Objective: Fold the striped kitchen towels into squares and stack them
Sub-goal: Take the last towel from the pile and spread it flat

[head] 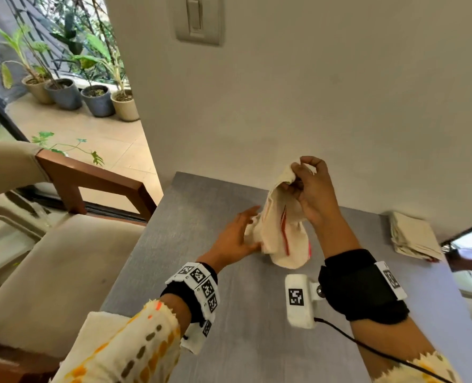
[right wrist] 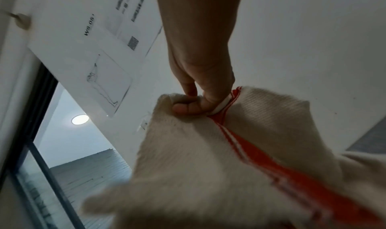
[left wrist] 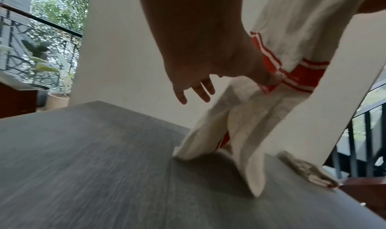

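Observation:
A cream kitchen towel (head: 284,239) with a red stripe hangs bunched over the grey table (head: 196,222), its lower end touching the tabletop (left wrist: 83,150). My right hand (head: 301,175) holds it up, pinching the top edge between thumb and fingers (right wrist: 194,104) beside the stripe (right wrist: 261,155). My left hand (head: 255,229) is at the towel's lower left side with its fingers (left wrist: 200,92) straight, the thumb touching the cloth (left wrist: 240,117) near the stripe. A stack of folded towels (head: 411,236) lies at the table's far right corner (left wrist: 303,168).
A white wall stands right behind the table. A cushioned wooden armchair (head: 63,258) sits close on the left. Potted plants (head: 91,98) line the balcony beyond it. A cable (head: 367,346) runs from my right wrist over the near table.

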